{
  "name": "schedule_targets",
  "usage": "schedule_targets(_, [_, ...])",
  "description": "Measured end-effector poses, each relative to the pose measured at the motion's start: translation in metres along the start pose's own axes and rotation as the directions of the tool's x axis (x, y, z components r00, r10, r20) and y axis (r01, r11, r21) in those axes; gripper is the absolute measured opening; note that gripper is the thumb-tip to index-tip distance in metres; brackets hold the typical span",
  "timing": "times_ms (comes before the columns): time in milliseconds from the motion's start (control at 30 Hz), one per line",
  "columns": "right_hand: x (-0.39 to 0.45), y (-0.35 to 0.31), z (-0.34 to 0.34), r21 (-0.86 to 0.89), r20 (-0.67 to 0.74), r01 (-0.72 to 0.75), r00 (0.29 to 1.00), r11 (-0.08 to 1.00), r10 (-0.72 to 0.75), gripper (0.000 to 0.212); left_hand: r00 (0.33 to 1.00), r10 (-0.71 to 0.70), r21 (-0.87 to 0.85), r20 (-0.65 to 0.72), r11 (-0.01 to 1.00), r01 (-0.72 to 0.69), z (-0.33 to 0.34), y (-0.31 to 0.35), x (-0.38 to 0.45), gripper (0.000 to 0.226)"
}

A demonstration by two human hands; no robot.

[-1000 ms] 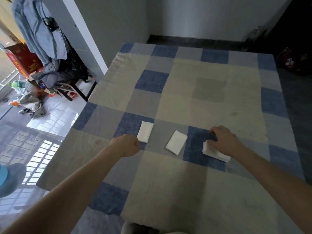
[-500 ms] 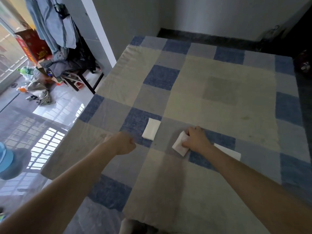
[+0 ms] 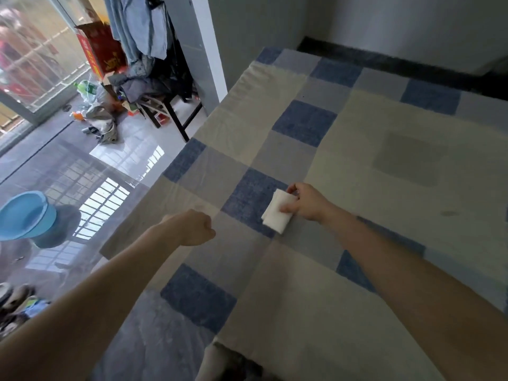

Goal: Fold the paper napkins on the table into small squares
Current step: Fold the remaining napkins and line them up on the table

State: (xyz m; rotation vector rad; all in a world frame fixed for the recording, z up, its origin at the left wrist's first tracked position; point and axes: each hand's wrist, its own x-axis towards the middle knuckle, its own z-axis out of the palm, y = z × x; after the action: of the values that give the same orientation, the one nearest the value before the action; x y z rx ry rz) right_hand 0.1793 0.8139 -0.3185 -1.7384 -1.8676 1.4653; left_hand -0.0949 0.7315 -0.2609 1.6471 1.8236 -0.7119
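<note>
A folded white napkin (image 3: 276,213) lies on a blue square of the checked tablecloth (image 3: 357,127), and it looks like two folded pieces stacked. My right hand (image 3: 306,202) holds its right end, thumb on top and fingers curled at the far edge. To the left, my left hand (image 3: 191,226) hovers over the cloth near the table's left edge as a closed fist holding nothing. I see no other napkins; my right forearm covers part of the cloth behind it.
The table's left edge drops to a shiny tiled floor. A blue basin (image 3: 26,215) sits on the floor at the left. A dark stool (image 3: 170,114) with piled clothes stands beyond the table's left side. A wall runs along the far end.
My right hand moved left from the right-hand napkin to the middle one, then on to the left napkin's spot. The middle napkin no longer lies alone. The view swung left.
</note>
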Motion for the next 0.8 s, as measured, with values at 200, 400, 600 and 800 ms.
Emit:
schedule_targets(200, [0.013,0.004,0.022,-0.037,-0.227,-0.081,0.971,0.996,0.07,0.044,0.999,-0.027,0.022,0.036,0.999,0.027,0.012,-0.028,-0.006,0.039])
schedule_targets(400, [0.014,0.008,0.025,-0.025,-0.341,-0.09,0.937,0.996,0.076,0.037,0.999,-0.037,0.054,0.02,0.998,0.036,0.017,-0.038,-0.01,0.037])
schedule_targets(600, [0.02,0.001,0.026,0.085,-0.336,-0.052,0.939,0.995,0.078,0.043,1.0,-0.01,0.052,0.017,0.999,0.009,0.015,-0.032,-0.006,0.037])
schedule_targets(800, [0.025,0.002,0.021,0.088,-0.203,-0.108,0.971,0.99,0.124,0.049,0.999,0.037,0.037,-0.004,0.999,-0.037,0.009,-0.02,-0.002,0.035])
